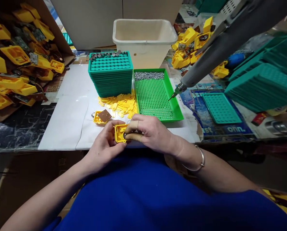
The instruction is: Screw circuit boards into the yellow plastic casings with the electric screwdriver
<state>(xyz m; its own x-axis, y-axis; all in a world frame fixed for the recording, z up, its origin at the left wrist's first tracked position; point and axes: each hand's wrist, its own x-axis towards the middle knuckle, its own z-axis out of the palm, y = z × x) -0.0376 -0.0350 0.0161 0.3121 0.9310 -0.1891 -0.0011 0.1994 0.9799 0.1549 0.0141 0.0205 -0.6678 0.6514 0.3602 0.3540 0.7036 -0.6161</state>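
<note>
In my left hand (pixel 107 146) is a small yellow plastic housing (pixel 120 134), its hollow side facing up. My right hand (pixel 150 133) has its thumb and forefinger, both in pale finger cots, pinched at the housing's right inner side. A small dark round part shows at those fingertips, too covered to name surely. Just beyond my left hand lies another yellow housing (pixel 98 118) with a brown circuit board (pixel 104 115) tilted over it. Flat yellow plastic pieces (pixel 120 104) are heaped behind my hands.
A stack of teal trays (pixel 111 80) carries small round metal parts on top. Beside it sits a green perforated tray (pixel 155 99) of screws (pixel 149 75), with an electric screwdriver (pixel 189 78) hanging over it. A white bin (pixel 145 41) stands behind; a box of yellow housings (pixel 15 70) is left.
</note>
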